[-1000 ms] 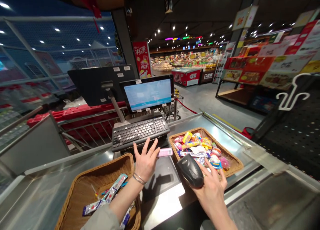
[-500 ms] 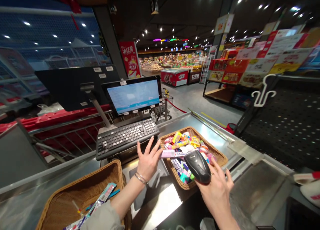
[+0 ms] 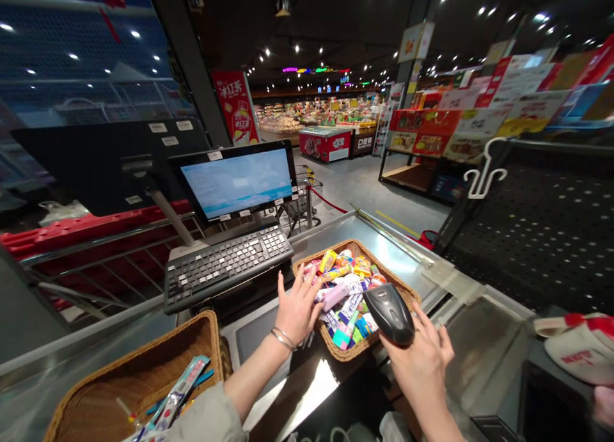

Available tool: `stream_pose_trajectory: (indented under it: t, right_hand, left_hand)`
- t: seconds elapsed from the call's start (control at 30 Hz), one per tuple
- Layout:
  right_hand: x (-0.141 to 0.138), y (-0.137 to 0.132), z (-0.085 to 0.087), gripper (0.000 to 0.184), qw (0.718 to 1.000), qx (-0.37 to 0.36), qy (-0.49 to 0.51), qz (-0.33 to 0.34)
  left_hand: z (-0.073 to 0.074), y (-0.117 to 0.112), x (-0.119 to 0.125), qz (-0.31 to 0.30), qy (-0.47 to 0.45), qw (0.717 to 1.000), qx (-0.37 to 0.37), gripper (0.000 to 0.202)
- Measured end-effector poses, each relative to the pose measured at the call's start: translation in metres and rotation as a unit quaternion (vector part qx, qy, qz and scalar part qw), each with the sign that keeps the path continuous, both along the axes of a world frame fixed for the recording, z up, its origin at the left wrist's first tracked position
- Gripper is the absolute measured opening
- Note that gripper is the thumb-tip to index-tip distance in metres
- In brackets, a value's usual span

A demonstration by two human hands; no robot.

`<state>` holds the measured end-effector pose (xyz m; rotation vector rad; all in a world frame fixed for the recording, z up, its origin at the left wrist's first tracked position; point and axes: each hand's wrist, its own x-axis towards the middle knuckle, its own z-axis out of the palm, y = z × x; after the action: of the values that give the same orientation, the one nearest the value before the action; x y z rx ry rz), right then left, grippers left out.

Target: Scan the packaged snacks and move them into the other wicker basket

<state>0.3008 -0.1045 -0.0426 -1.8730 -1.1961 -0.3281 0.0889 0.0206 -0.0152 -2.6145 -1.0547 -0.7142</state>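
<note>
My right hand (image 3: 422,359) grips a black handheld barcode scanner (image 3: 391,314), its head over the right part of a wicker basket (image 3: 343,355). Packed sweets and other small colourful packets fill this basket. My left hand (image 3: 298,307) is open, fingers spread at the basket's left side. Just beyond its thumb, a pink-purple packet (image 3: 333,295) lies on the heap; whether the thumb touches it I cannot tell. Beside it is a blue-and-white packet (image 3: 354,298).
A second wicker basket (image 3: 206,327) at lower left holds toothbrush-like packs (image 3: 180,391). Behind my left hand stand a keyboard (image 3: 230,263) and a monitor (image 3: 240,180). A white hook (image 3: 484,170) hangs on the black pegboard at right. A red-and-white item (image 3: 578,346) lies far right.
The pink-purple packet, earlier by my left thumb and held out level, now lies on the heap. My left hand has moved over the basket's edge. The view has shifted right.
</note>
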Motion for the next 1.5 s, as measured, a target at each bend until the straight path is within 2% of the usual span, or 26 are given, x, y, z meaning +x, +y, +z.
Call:
stream_pose_trajectory:
  t: [0.23,0.4,0.6,0.73,0.97,1.3,1.5]
  right_hand:
    - [-0.013,0.009,0.002,0.042,0.999,-0.020,-0.005,0.046]
    - [-0.034,0.019,0.002,0.038,0.993,-0.015,-0.038,0.107]
    - [-0.065,0.027,0.000,0.035,0.981,0.005,-0.068,0.181]
    - [-0.088,0.031,-0.004,0.032,0.969,-0.014,-0.076,0.236]
    - [-0.123,0.033,-0.010,0.034,0.951,-0.046,-0.087,0.293]
    - [-0.153,0.034,-0.016,0.026,0.925,-0.074,-0.082,0.365]
    - [-0.167,0.033,-0.018,0.022,0.913,-0.078,-0.075,0.393]
  left_hand:
    - [0.006,-0.009,-0.040,0.073,-0.025,0.997,-0.025,0.046]
    - [0.007,-0.032,-0.072,0.118,-0.020,0.992,-0.045,0.044]
    - [0.000,-0.065,-0.112,0.175,-0.020,0.981,-0.076,0.049]
    - [-0.009,-0.083,-0.140,0.216,-0.026,0.972,-0.088,0.053]
    - [-0.031,-0.108,-0.192,0.289,-0.030,0.952,-0.094,0.054]
    - [-0.067,-0.134,-0.291,0.413,0.015,0.901,-0.130,0.048]
    - [-0.079,-0.149,-0.332,0.423,0.046,0.885,-0.187,0.050]
